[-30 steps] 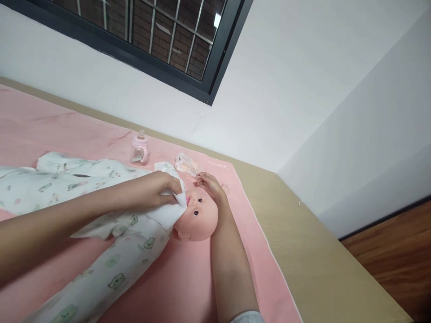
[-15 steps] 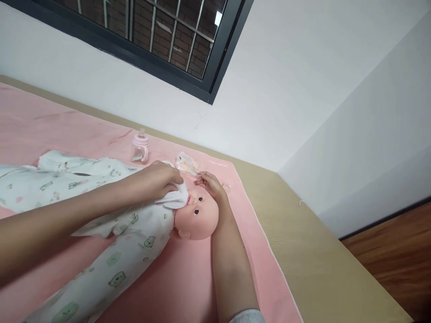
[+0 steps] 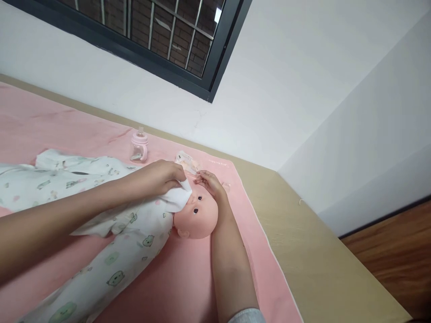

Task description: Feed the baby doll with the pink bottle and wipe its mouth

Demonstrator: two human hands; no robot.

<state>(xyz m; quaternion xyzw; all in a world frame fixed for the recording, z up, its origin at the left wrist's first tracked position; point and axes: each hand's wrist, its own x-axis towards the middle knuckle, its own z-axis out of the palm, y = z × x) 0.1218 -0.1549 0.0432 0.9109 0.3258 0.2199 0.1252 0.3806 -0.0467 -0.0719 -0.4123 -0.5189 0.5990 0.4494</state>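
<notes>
A baby doll [image 3: 198, 222] lies on its back in a white printed outfit [image 3: 148, 242], its bald head toward the right. My left hand [image 3: 164, 176] is closed on a white cloth [image 3: 179, 197], pressed against the lower part of the doll's face; the cloth covers its mouth. Around the far side of the head, my right hand [image 3: 208, 181] lies with its fingers loosely apart and nothing in them. Its forearm runs along the top of the doll's head. Close to those fingertips is a clear plastic packet [image 3: 186, 161] with something peach-coloured inside.
A pink baby bottle [image 3: 138, 146] with a handle stands behind the doll. Under everything is a pink mat [image 3: 182, 278] on a wooden-coloured tabletop [image 3: 296, 251]. A small clear item [image 3: 226, 186] lies right of my right hand. Behind are a white wall and a barred window [image 3: 168, 40].
My left hand has shifted the white cloth slightly up the doll's face, so the pink mouth that showed before is covered. My right hand has stayed in place.
</notes>
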